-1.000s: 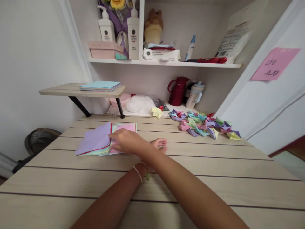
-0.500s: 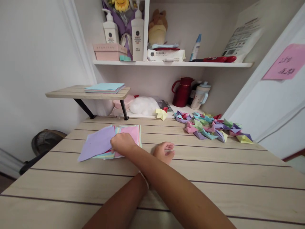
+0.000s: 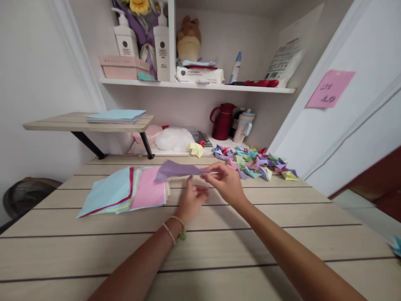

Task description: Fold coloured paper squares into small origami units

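My right hand (image 3: pixel 224 182) pinches one edge of a purple paper sheet (image 3: pixel 180 169) and holds it in the air above the wooden table (image 3: pixel 219 242). My left hand (image 3: pixel 192 198), with a bracelet at the wrist, is just below the sheet with its fingers loosely bent and apart, holding nothing. Left of both hands lies a fanned stack of coloured paper (image 3: pixel 125 192), with blue and pink sheets on top.
A pile of folded paper shapes (image 3: pixel 253 163) lies at the table's far right. A small raised shelf (image 3: pixel 84 123) carries more paper. Behind stand a red jug (image 3: pixel 223 121), a cup (image 3: pixel 242 125), and a wall shelf (image 3: pixel 197 85) with bottles.
My right hand has lifted the purple sheet off the stack and carried it right, uncrossing my arms. My left hand has moved under it. The view has shifted.
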A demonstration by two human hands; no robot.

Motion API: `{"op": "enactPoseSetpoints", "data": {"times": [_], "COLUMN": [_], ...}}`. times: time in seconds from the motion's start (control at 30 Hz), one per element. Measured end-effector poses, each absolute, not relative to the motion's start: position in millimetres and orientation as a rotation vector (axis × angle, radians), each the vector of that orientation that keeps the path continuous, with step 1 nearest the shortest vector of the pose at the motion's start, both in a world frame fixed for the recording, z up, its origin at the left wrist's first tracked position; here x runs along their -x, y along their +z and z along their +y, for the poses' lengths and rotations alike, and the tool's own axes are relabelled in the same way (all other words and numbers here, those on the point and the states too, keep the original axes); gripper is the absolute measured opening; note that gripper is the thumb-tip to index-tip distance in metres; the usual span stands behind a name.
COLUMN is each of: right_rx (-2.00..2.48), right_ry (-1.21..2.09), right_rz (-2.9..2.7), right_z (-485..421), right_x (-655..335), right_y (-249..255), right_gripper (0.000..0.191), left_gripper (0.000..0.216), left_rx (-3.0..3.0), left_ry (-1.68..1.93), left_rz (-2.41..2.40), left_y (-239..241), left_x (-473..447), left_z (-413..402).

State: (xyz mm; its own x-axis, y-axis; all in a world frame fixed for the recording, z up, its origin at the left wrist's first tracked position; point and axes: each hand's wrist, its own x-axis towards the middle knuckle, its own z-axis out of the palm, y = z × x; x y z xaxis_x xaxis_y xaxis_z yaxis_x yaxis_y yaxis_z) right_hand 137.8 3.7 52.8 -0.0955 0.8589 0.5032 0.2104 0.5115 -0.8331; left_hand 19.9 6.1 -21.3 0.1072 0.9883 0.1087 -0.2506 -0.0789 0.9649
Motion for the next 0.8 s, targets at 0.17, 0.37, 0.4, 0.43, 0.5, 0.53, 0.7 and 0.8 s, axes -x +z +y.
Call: {"op": "enactPoseSetpoints", "data": {"times": [0.17, 0.37, 0.4, 0.43, 0.5, 0.53, 0.7, 0.8], "right_rx": [0.992, 0.990, 0.995, 1.001, 0.991, 0.975, 0.957, 1.004], "right_ry": [0.546, 0.157, 0.114, 0.083, 0.066, 0.081, 0.417, 0.748], "right_rz": [-1.469, -1.742, -1.777, -1.804, -1.851, -1.865, -1.761, -1.608], "right_z": [-12.7, -16.3, -15.3, -14.1, -12.4, -12.3, -20.5, -24.2], "right_x": [-185.7, -208.5, -212.4, -216.1, -221.6, -223.0, -215.1, -206.2], "right_y": [18.8, 5.0, 5.3, 5.8, 7.4, 8.6, 19.6, 22.5], "right_gripper": [0.010, 0.020, 0.024, 0.026, 0.027, 0.026, 0.017, 0.026], "left_gripper": [0.097, 0.100, 0.102, 0.103, 0.097, 0.088, 0.025, 0.024], "left_rx": [-1.163, -1.057, -1.051, -1.061, -1.121, -1.178, -1.324, -1.131], "left_ry": [1.411, 1.416, 1.399, 1.389, 1.376, 1.366, 1.260, 1.288], "left_rz": [0.890, 0.954, 0.937, 0.912, 0.868, 0.870, 1.014, 0.980], "left_y": [-15.8, -6.0, -4.1, -2.3, 0.1, 0.6, -2.5, -3.6], "left_x": [-9.4, -6.6, -8.0, -9.3, -10.6, -10.4, -7.1, -9.5], "left_z": [0.4, -3.8, -4.2, -4.5, -4.9, -5.0, -3.6, -2.5]}}
